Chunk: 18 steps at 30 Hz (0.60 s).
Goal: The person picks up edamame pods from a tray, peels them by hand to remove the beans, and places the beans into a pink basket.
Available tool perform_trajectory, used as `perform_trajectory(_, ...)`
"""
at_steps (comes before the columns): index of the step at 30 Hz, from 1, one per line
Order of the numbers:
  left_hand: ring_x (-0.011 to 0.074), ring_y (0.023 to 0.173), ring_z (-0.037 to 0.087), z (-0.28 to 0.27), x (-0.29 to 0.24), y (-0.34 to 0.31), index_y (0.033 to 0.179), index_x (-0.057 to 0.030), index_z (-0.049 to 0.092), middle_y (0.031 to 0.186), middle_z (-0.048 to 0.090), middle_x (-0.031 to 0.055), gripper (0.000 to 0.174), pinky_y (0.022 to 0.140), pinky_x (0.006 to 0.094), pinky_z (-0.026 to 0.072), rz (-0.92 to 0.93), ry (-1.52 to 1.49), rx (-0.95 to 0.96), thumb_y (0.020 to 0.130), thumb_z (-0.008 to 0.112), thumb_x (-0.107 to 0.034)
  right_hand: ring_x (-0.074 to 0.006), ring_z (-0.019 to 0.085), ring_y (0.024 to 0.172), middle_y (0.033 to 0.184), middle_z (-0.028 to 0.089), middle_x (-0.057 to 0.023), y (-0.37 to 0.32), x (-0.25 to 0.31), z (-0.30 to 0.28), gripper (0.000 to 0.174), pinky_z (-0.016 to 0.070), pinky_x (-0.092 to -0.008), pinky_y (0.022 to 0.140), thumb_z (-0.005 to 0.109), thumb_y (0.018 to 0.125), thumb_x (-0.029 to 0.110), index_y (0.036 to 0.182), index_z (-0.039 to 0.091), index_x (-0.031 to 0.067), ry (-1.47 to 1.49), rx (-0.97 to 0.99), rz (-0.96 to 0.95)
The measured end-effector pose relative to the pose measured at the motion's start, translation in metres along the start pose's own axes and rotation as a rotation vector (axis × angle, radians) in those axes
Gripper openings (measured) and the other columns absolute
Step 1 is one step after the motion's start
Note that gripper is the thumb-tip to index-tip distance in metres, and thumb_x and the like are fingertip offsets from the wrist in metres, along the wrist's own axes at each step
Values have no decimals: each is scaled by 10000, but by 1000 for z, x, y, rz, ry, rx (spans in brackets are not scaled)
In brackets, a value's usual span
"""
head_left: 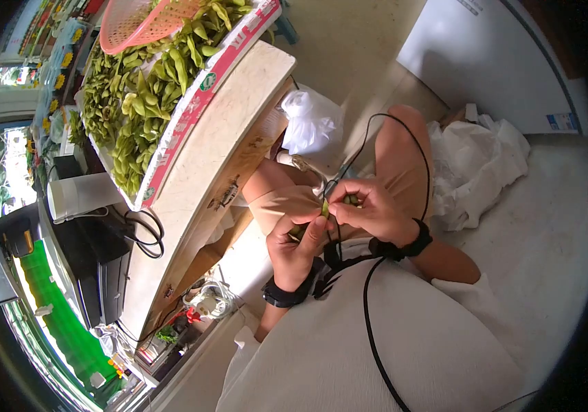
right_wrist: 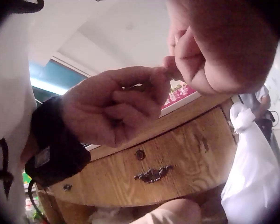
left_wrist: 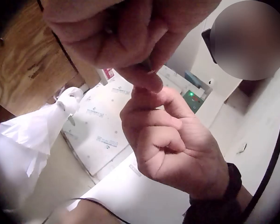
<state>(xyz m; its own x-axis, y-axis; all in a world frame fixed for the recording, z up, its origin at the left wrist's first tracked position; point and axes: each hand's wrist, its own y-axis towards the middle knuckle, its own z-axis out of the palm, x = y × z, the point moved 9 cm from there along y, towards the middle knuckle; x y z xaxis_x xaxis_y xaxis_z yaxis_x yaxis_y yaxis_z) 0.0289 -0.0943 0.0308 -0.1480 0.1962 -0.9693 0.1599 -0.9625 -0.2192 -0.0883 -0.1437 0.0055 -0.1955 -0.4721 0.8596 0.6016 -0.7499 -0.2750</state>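
Note:
In the head view my left hand (head_left: pixel 292 248) and right hand (head_left: pixel 378 214) meet fingertip to fingertip over the lap. Between them is a green soybean pod (head_left: pixel 325 209), pinched by thumb and finger from both sides. More green pods or beans show in the curl of the right fingers, and a bit of green peeps from the left fingers. In the left wrist view the right hand (left_wrist: pixel 161 140) has its other fingers curled into the palm. From the right wrist, the left hand (right_wrist: pixel 119 105) reaches across with bent fingers; the pod is mostly hidden there.
Soybean pods (head_left: pixel 144 96) lie heaped in a shallow box on the marble-topped table (head_left: pixel 229 113), a pink basket (head_left: pixel 136 27) among them. White plastic bags (head_left: pixel 311 120) hang by the table's drawers. A black cable (head_left: pixel 369 323) runs across the lap. Crumpled white plastic (head_left: pixel 476 168) lies right.

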Motion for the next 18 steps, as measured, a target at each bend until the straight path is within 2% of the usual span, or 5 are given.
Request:
perform_trajectory(2,131,782,610,4,3,0,954,24,576,872,648,105,95,720,241,490,-14,-42,65,871,585,-21,-21,493,686,764,575,13,1,8,0,75,410,-188,571,598,850,65,867,570,-3,-28,0,-147)
perform_trajectory(6,128,784,603,6,5,0,950,27,576,869,647,107,92,712,240,489,-29,-63,76,871,584,-18,-26,497,676,749,571,12,-1,8,0,86,422,-204,577,594,841,69,821,544,2,-42,-18,-159)
perform_trajectory(12,120,726,598,8,14,-3,960,25,568,823,642,97,99,685,223,487,-164,-215,89,881,573,-33,-35,504,604,719,572,2,-3,3,0,93,419,-198,550,579,848,82,816,523,15,-62,-66,-143)
perform_trajectory(14,118,692,592,8,23,-2,975,12,569,807,639,93,105,652,218,482,-221,-413,95,884,571,-40,-40,514,607,722,574,0,-5,1,6,88,417,-199,545,573,852,84,824,518,21,176,-46,-7)
perform_trajectory(18,126,710,607,12,23,-1,983,-5,579,814,646,94,108,630,221,478,-226,-489,84,879,578,-35,-39,503,626,722,568,6,-2,-9,6,90,410,-206,544,574,855,92,828,516,28,286,-21,41)
